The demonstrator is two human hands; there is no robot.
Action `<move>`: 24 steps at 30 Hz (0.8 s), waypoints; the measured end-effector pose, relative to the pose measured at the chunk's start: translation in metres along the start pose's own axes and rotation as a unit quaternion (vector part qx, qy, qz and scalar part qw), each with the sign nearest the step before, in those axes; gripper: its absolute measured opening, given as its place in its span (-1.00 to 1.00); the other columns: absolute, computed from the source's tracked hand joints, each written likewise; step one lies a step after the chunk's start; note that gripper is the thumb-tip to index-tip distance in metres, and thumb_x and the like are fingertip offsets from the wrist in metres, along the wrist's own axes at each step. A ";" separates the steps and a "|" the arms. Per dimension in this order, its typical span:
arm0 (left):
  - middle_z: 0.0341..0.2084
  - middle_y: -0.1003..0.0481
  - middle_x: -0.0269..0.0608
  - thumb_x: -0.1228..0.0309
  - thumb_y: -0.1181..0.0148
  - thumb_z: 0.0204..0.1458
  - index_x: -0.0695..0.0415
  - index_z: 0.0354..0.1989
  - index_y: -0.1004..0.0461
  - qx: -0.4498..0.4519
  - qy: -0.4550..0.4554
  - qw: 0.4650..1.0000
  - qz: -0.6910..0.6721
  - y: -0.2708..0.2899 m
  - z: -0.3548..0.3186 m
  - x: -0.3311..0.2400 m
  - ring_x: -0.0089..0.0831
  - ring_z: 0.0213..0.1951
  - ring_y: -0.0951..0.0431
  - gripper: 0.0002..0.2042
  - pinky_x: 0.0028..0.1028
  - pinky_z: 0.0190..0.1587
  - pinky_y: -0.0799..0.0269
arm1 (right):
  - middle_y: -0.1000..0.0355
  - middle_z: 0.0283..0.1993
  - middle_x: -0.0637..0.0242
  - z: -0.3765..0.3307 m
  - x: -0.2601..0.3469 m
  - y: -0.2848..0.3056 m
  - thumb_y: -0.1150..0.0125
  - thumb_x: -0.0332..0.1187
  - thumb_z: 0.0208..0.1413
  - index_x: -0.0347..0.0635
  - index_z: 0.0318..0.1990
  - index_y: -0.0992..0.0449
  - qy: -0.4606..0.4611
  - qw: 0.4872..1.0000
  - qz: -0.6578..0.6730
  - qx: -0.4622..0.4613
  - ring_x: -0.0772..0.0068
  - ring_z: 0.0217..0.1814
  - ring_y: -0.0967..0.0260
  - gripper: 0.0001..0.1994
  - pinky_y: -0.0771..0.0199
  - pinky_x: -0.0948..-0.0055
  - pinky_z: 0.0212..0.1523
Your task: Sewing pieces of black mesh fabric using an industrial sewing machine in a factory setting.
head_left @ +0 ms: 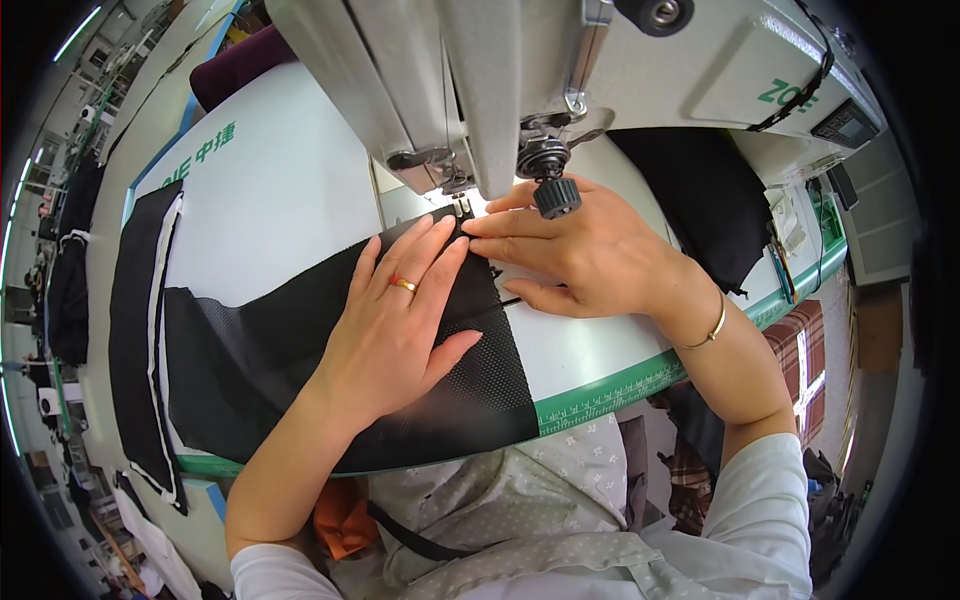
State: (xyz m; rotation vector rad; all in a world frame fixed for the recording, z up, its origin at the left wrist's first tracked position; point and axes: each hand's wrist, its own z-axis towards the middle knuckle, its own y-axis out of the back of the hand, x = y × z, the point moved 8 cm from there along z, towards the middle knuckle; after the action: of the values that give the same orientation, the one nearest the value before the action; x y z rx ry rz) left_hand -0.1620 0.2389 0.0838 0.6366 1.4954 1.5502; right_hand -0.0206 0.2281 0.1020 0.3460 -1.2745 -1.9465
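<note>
A black fabric panel with a perforated texture lies across the white bed of a sewing machine, its near edge hanging over the green front rim. My left hand, a ring on one finger, rests flat on this panel with its fingers stretched toward the presser foot. Just right of the foot, my right hand lies with extended fingers; its fingertips touch the panel's right edge. The foot stands at the far corner of the fabric. Part of my right hand is hidden behind the dark tension knob.
A black fabric strip with white edging lies at the left. More black fabric is bunched under the machine arm at right, near small tools. A dark maroon roll sits at the far left. Green ruler-marked edging borders the table.
</note>
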 end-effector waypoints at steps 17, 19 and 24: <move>0.41 -0.15 -0.11 0.24 -0.34 0.03 0.17 0.39 -0.20 0.015 0.004 1.000 0.016 0.003 0.005 0.010 -0.10 0.45 -0.11 -0.26 0.02 0.43 -0.01 | -0.50 -0.21 0.43 0.005 0.005 0.003 -0.34 -0.24 0.00 -0.15 -0.10 -0.67 -0.006 1.000 -0.016 -0.026 0.31 -0.05 -0.41 -0.69 -0.47 0.31 0.01; 0.39 -0.18 -0.12 0.26 -0.35 0.01 0.14 0.38 -0.22 0.016 -0.002 0.999 0.032 0.006 0.008 0.011 -0.11 0.44 -0.15 -0.27 0.00 0.43 -0.04 | -0.47 -0.25 0.43 0.005 0.004 0.006 -0.34 -0.26 -0.01 -0.15 -0.13 -0.67 0.001 0.999 -0.012 -0.037 0.33 -0.07 -0.42 -0.71 -0.48 0.33 -0.03; 0.36 -0.23 -0.11 0.25 -0.34 0.04 0.17 0.36 -0.25 0.043 0.002 0.998 0.043 0.012 0.002 -0.006 -0.15 0.41 -0.21 -0.30 -0.01 0.42 -0.06 | -0.44 -0.28 0.42 0.001 -0.001 0.018 -0.35 -0.29 -0.03 -0.14 -0.20 -0.68 0.006 0.999 0.006 -0.037 0.37 -0.14 -0.42 -0.76 -0.50 0.36 -0.12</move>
State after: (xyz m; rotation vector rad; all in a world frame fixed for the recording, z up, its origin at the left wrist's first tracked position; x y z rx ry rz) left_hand -0.1606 0.2362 0.0966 0.7569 1.5618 1.5580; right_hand -0.0123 0.2254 0.1182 0.3110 -1.1903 -1.9734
